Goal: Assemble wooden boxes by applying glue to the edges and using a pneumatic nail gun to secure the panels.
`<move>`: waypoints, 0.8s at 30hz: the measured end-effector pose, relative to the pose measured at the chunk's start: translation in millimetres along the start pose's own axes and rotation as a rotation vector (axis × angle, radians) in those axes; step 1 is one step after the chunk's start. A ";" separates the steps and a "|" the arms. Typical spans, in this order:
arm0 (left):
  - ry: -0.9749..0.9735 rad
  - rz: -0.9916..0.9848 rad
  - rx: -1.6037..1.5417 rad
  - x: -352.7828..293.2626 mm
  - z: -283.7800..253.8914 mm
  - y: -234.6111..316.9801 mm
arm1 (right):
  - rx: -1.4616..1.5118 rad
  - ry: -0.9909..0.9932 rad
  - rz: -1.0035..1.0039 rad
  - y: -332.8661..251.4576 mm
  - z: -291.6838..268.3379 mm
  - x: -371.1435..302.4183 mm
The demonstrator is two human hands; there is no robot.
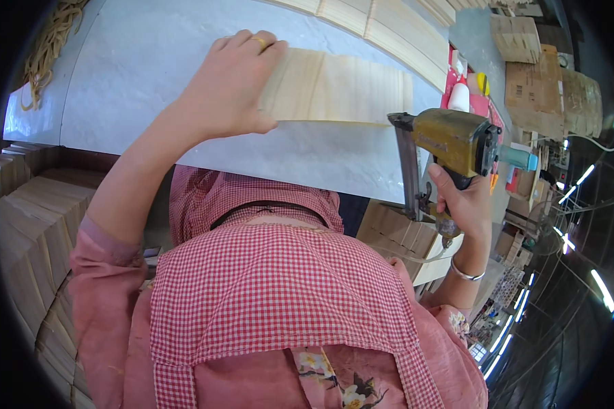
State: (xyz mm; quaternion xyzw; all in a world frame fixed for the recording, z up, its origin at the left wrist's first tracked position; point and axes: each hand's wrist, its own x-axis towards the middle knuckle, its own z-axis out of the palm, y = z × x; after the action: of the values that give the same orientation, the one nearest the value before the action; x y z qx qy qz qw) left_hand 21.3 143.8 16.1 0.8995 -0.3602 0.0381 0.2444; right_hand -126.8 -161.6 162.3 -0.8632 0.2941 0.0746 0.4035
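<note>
A pale wooden board (341,88) lies across the light marbled tabletop (307,153). My left hand (242,85) is closed round the board's left end, fingers over the far edge and thumb at the near side. My right hand (467,201) grips the handle of a yellowish-brown pneumatic staple gun (450,140) with a black magazine. The gun's nose is at the board's near right corner; whether it touches the wood I cannot tell. A light-blue fitting sticks out of the gun's right end.
Long pale boards (396,37) lie along the table's far side. A tangle of tan bands (44,58) hangs at the upper left. Stacked wooden pieces (34,232) stand at the left, and an open box (399,235) below the table. Cardboard boxes (535,88) are piled at the right.
</note>
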 end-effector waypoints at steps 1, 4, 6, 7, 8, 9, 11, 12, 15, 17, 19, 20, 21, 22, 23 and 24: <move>0.008 -0.007 -0.006 5.0 4.8 4.1 | 0.003 -0.007 -0.008 -0.3 3.3 -2.8; 0.026 -0.026 -0.017 14.9 14.4 11.6 | 0.020 -0.030 -0.031 0.3 11.2 -8.5; 0.036 -0.021 -0.026 14.8 17.6 11.2 | 0.016 -0.037 -0.031 0.6 13.0 -9.5; 0.044 -0.017 -0.031 14.4 18.8 10.9 | 0.014 -0.047 -0.032 0.4 13.8 -9.6; 0.052 -0.014 -0.036 13.6 19.7 10.5 | 0.012 -0.058 -0.033 0.1 14.5 -9.5; 0.060 -0.011 -0.041 12.7 20.2 10.1 | 0.010 -0.070 -0.034 -0.5 15.4 -9.5; 0.068 -0.011 -0.045 12.9 22.7 9.6 | 0.015 -0.073 -0.017 -0.7 16.6 -7.8; 0.077 -0.008 -0.046 12.9 23.9 9.4 | 0.023 -0.074 -0.002 -0.9 17.3 -7.1; 0.092 0.000 -0.051 12.5 26.5 9.2 | 0.038 -0.075 0.033 -0.6 21.0 -6.9; 0.081 -0.018 -0.072 11.8 25.5 10.8 | 0.065 -0.046 0.049 1.1 26.6 -11.2; 0.070 -0.031 -0.093 12.4 25.5 11.8 | 0.093 -0.013 0.065 2.5 31.2 -15.1; 0.067 -0.026 -0.098 12.3 26.1 11.9 | 0.093 -0.008 0.071 1.7 32.1 -16.3; 0.066 -0.026 -0.112 11.7 26.5 11.3 | 0.086 -0.004 0.082 0.0 32.9 -16.4; 0.067 -0.025 -0.126 10.7 26.8 10.2 | 0.078 -0.001 0.093 -2.1 33.7 -16.2; 0.068 -0.025 -0.140 9.7 26.9 9.0 | 0.071 0.003 0.102 -3.9 34.3 -16.5; 0.070 -0.026 -0.153 8.8 26.8 8.2 | 0.063 0.006 0.110 -5.0 34.5 -18.1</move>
State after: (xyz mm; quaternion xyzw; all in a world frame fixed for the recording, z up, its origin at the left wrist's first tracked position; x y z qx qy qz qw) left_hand 19.4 120.6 -1.9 0.8808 -0.3416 0.0388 0.3254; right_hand -134.9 -125.4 149.3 -0.8328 0.3444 0.0848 0.4250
